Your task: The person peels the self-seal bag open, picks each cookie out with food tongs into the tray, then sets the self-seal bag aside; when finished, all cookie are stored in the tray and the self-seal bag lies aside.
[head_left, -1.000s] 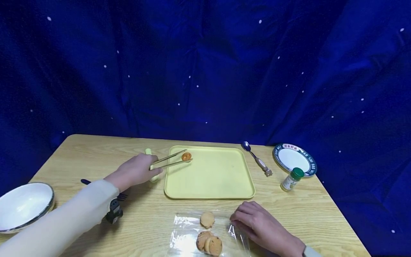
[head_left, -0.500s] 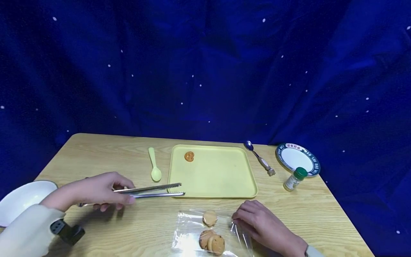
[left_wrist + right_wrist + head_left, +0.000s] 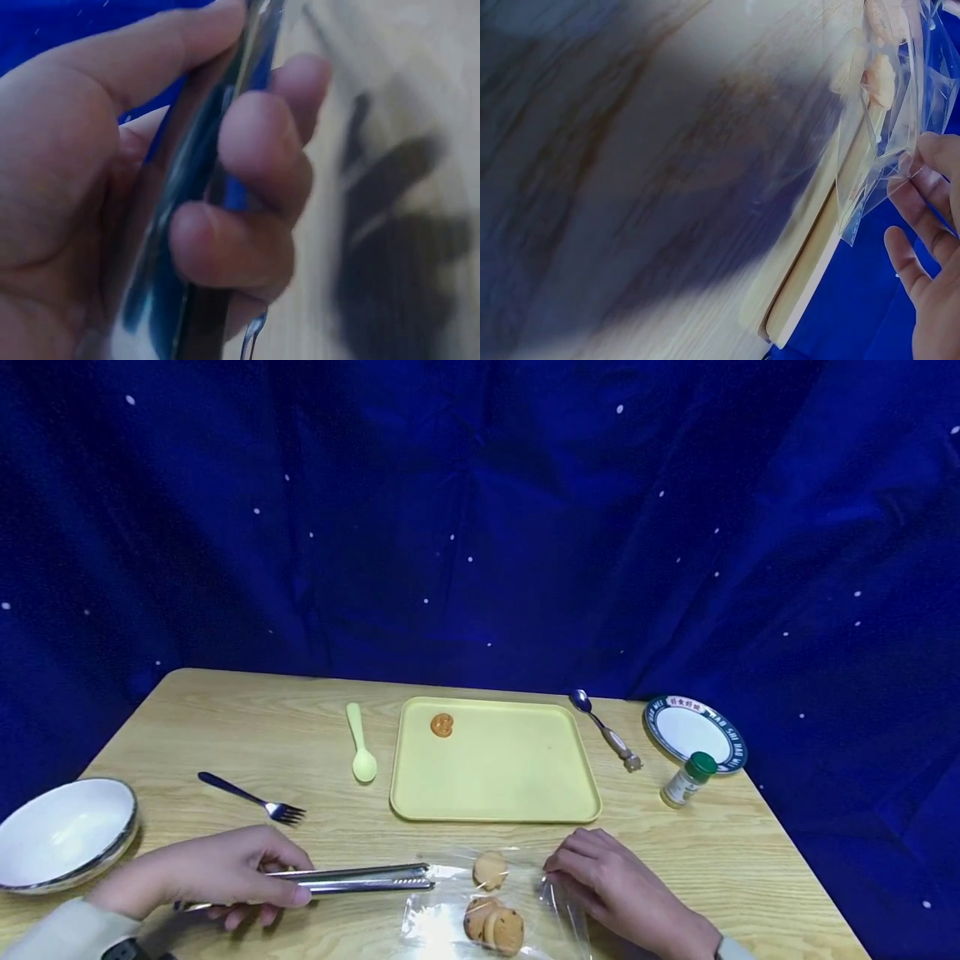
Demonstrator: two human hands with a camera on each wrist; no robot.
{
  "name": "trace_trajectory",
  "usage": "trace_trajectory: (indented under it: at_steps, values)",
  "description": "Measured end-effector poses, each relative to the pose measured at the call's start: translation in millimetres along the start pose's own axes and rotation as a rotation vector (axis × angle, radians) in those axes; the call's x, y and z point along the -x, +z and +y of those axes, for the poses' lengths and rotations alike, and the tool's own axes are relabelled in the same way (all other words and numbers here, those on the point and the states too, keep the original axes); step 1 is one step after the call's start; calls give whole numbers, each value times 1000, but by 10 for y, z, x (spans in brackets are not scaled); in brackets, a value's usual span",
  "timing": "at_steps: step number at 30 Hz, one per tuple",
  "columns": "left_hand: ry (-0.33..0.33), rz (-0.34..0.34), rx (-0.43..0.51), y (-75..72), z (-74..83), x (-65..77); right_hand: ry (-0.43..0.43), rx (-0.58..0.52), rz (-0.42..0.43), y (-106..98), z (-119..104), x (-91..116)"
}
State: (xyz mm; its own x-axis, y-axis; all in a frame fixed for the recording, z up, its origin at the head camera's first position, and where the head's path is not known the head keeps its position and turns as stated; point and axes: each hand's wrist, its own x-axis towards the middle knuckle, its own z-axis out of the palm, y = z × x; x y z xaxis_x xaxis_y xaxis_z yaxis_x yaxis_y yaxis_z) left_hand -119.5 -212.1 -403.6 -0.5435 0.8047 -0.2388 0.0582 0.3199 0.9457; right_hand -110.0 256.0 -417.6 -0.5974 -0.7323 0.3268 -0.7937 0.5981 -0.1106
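My left hand (image 3: 232,875) grips a pair of metal tongs (image 3: 360,881), fingers and thumb curled round the arms (image 3: 154,285) in the left wrist view. The tongs point right, nearly closed, their toothed tips overlapping the upper left edge of a clear plastic bag (image 3: 427,906). Inside the bag lie a plain round cookie (image 3: 490,870) and several chocolate chip cookies (image 3: 504,932). My right hand (image 3: 611,889) pinches the bag's right edge; in the right wrist view, thumb and fingers (image 3: 941,157) hold the crinkled film. Behind the bag, a small pretzel-shaped biscuit (image 3: 442,725) sits on the yellow tray (image 3: 495,777).
A white bowl (image 3: 67,835) stands at far left, with a fork (image 3: 255,797) and a light green spoon (image 3: 362,747) between it and the tray. To the tray's right are a metal spoon (image 3: 609,733), a green-capped spice jar (image 3: 688,779) and a rimmed plate (image 3: 693,731).
My left hand drew the tongs back from the biscuit, leaving it on the tray, and brought them toward me to the bag. The tongs' arms came closer together. My right hand stayed on the bag.
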Motion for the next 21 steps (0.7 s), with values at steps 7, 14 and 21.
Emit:
trace_trajectory:
  at_steps: [7, 14, 21]
  values:
    - [34, 8, -34, 205, -5, -260, 17, -5, -18, -16, 2, 34]
    - [11, 43, -89, 295, 51, -486, 4, -9, -32, -5, -13, 22]
    - [-41, 55, -132, 348, 142, -653, -14, 11, 8, -6, -21, -6]
